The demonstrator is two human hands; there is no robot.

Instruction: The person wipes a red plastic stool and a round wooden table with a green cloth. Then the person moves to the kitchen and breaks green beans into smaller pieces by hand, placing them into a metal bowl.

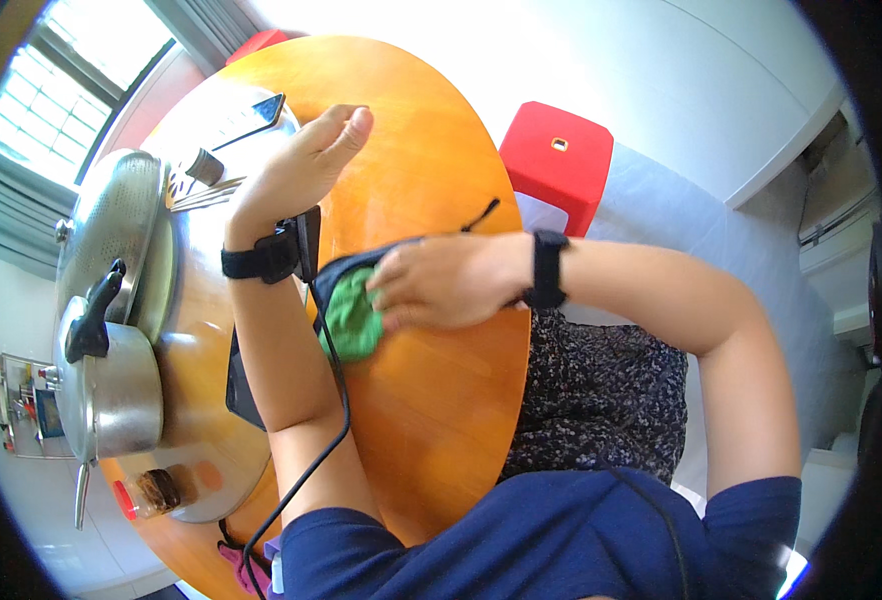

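Observation:
My left hand (pixel 306 161) is raised over the far part of the wooden table. Its thumb lies near the other fingers, most of which are hidden, and no object shows in it. Lower and to the right, my right hand (pixel 448 281) is bent over a crumpled green cloth (pixel 352 319). Thumb and fingertips pinch the cloth's right edge, slightly blurred. Around the cloth's upper left runs a dark blue fabric piece (pixel 330 276), partly covered by my right hand. A black cord with a toggle (pixel 482 215) sticks out beyond that hand. Both wrists wear black straps.
Left on the round table (pixel 426 420) stand a pressure cooker (pixel 122 390), a large perforated metal colander (pixel 115 225) and a red-lidded jar (pixel 148 493). A black phone-like device (pixel 242 382) lies partly under my left forearm. A black cable (pixel 340 427) hangs along that arm. A red stool (pixel 557 154) stands beyond the edge.

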